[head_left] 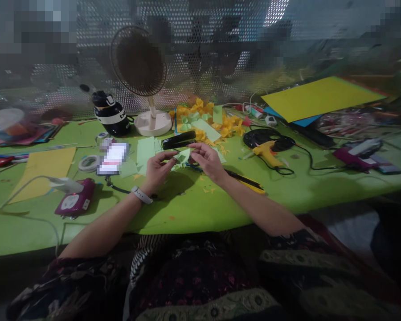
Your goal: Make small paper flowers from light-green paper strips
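Observation:
My left hand [158, 168] and my right hand [207, 159] meet above the green table [187, 209], both pinching a small folded piece of pale green paper [182, 154] between their fingertips. A white watch sits on my left wrist. Pale green paper sheets [146, 149] lie just behind the hands, beside a black stapler [178, 140]. Yellow paper flowers [200, 111] are heaped further back.
A desk fan [140, 67] stands at the back. A yellow glue gun [266, 151] with a black cable lies to the right, a yellow sheet [321, 96] at the back right. To the left are a tape roll [88, 162], a magenta device [75, 201] and yellow paper [45, 167].

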`<state>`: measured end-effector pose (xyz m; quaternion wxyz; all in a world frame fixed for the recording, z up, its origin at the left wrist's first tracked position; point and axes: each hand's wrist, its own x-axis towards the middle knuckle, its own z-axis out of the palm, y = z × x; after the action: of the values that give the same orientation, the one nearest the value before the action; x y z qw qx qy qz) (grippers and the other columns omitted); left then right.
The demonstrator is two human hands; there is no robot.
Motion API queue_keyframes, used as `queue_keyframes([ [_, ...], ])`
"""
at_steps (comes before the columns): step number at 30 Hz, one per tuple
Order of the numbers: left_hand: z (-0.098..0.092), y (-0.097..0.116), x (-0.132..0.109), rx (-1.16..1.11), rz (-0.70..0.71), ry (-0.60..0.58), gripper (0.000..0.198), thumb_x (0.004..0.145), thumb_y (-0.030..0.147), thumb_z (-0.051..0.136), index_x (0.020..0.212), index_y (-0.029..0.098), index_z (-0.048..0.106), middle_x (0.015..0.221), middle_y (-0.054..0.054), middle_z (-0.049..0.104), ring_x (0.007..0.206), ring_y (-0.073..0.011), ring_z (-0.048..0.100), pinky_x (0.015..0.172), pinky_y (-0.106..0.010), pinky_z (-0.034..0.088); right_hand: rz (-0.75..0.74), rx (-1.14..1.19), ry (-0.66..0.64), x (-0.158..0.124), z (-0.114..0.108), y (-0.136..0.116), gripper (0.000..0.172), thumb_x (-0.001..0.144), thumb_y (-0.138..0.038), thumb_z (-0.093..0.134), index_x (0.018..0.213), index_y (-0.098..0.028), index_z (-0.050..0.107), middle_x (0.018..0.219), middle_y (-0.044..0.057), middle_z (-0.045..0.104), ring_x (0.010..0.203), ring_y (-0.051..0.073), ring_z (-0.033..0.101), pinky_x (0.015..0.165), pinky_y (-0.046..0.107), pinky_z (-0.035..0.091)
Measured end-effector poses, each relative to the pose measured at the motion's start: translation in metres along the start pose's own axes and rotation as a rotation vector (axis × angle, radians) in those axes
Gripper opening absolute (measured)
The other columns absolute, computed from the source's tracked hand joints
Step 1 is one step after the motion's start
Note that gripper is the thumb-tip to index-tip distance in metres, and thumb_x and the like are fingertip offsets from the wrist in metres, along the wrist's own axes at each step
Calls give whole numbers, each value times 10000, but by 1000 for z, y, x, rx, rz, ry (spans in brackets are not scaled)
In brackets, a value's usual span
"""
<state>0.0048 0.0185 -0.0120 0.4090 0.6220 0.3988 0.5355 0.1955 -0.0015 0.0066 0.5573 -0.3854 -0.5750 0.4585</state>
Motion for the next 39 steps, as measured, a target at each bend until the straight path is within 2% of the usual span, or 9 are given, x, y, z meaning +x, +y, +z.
queue_keyframes([
  [10,0,3,0,32,10,1,318,751,345,772,990,137,794,942,-99,785,661,-124,667,598,-227,528,-2,-93,2,2,-2,6,253,812,-243,679,1057,-181,661,822,6,658,702,124,629,689,283,568],
  [16,-3,-2,3,-6,6,-1,362,755,390,785,1010,133,787,947,-106,782,730,-148,698,668,-248,550,-17,-33,-29,2,-3,1,210,864,-257,627,1058,-186,667,873,29,694,779,144,666,765,321,596],
  [22,-4,-2,3,-2,15,-18,350,767,390,780,1010,138,786,939,-103,781,734,-149,702,664,-248,558,2,-35,-16,2,-3,1,185,873,-277,636,1035,-195,668,865,27,702,772,147,668,761,323,606],
  [34,-2,1,1,-10,10,-20,346,757,384,779,1000,138,783,934,-102,782,685,-132,680,624,-239,551,-13,-59,-34,2,-2,5,232,833,-291,666,1032,-173,669,857,35,697,754,141,658,731,304,595],
  [39,-1,2,-1,25,38,-39,322,769,358,757,1002,137,780,974,-112,780,685,-132,684,630,-244,550,-45,-148,-45,2,-4,9,301,841,-290,639,1122,-182,660,870,33,701,738,145,650,702,310,577],
])
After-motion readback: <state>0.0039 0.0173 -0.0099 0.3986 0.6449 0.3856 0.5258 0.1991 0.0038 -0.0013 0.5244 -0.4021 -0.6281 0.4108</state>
